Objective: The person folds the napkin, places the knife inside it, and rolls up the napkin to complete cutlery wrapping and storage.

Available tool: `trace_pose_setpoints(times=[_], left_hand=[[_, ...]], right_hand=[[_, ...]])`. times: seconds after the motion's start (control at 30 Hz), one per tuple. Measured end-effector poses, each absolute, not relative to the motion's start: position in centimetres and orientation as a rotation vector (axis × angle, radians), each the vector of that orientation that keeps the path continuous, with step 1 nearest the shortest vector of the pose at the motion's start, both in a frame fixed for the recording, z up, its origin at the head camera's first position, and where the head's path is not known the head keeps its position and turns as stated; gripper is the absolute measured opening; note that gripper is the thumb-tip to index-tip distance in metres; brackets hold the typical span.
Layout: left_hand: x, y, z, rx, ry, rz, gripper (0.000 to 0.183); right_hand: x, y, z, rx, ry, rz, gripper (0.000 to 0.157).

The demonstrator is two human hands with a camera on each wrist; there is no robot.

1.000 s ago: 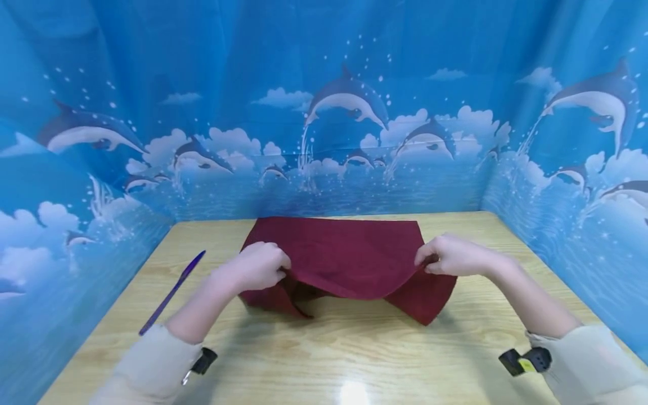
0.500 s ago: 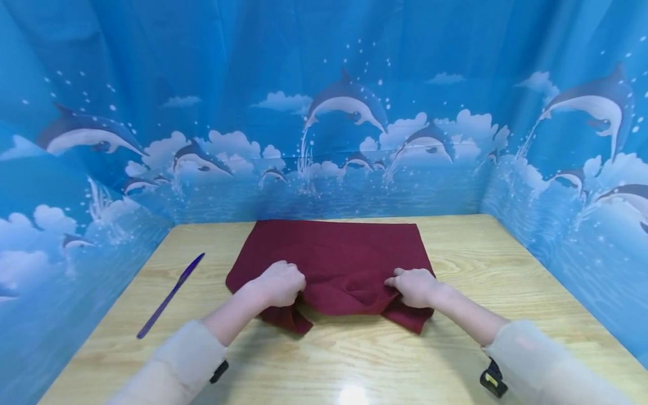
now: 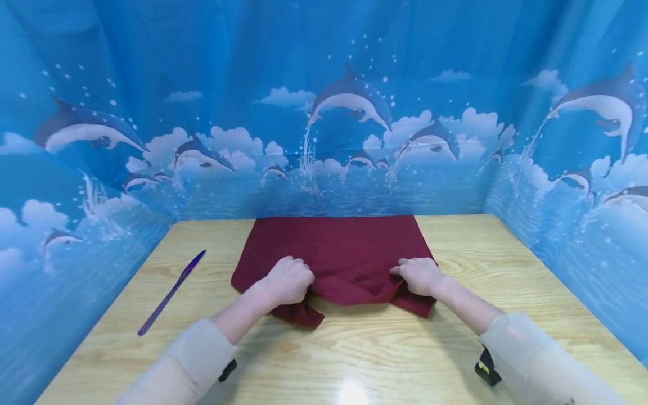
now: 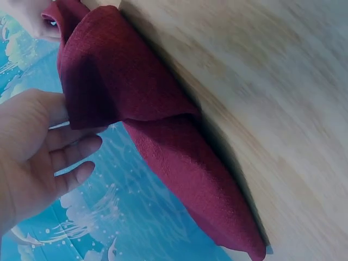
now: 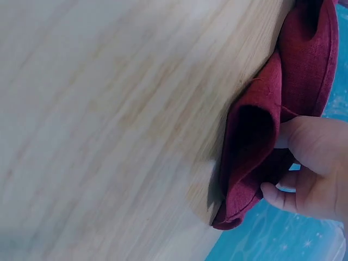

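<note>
A dark red cloth (image 3: pixel 334 242) lies across the far middle of the table, its near part lifted and bunched. On its left side my left hand (image 3: pixel 289 279) pinches the cloth between thumb and fingers; in the left wrist view the other fingers (image 4: pixel 76 176) are loosely bent beside the fold. At the right, my right hand (image 3: pixel 419 275) pinches another part of the near edge. The right wrist view shows the thumb tucked into the fold of the cloth (image 5: pixel 253 130), which bulges into a hollow. Two loose corners hang toward me below the hands.
A purple plastic knife (image 3: pixel 172 292) lies slantwise on the left of the wood-grain table (image 3: pixel 385 354). Blue curtains (image 3: pixel 243 67) printed with dolphins enclose the table at the back and both sides.
Both hands have come closer together, the right one moving left and the left one right. The cloth's raised near edge has sunk and bunched between them. The knife has stayed put.
</note>
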State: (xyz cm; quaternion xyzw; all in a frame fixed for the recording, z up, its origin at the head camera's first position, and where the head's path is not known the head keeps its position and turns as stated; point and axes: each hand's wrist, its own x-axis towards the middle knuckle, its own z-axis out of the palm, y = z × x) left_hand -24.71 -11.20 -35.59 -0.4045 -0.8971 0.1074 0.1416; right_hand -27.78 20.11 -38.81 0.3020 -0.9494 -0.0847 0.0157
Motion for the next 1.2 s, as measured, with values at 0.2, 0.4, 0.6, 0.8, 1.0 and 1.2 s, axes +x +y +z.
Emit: trace_pose_setpoints(times=[0.2, 0.4, 0.6, 0.8, 1.0, 1.2], left_hand=[[-24.1, -10.6, -35.6, -0.895, -2.757, 0.221, 0.028], [-23.3, -10.8, -34.3, -0.538, -2.993, 0.168, 0.020], [-22.8, -11.9, -33.1, -0.490, -2.991, 0.160, 0.020], [-21.7, -13.6, -31.8, -0.496, -2.965, 0.163, 0.022], [-20.7, -15.7, -30.0, -0.428, -2.964, 0.141, 0.026], [-19.9, -17.7, -28.9, -0.365, -2.885, 0.164, 0.028]], right_hand=[[-28.1, 20.5, -38.8, 0.957, -2.958, -0.245, 0.040], [-28.2, 21.6, -38.7, 0.875, -2.883, -0.206, 0.016], [-28.0, 22.7, -36.9, 0.709, -2.852, -0.081, 0.018], [-27.5, 23.1, -33.6, 0.634, -2.792, -0.010, 0.018], [-26.7, 23.6, -30.8, 0.582, -2.782, 0.043, 0.017], [-25.6, 24.0, -28.8, 0.540, -2.748, 0.039, 0.014]])
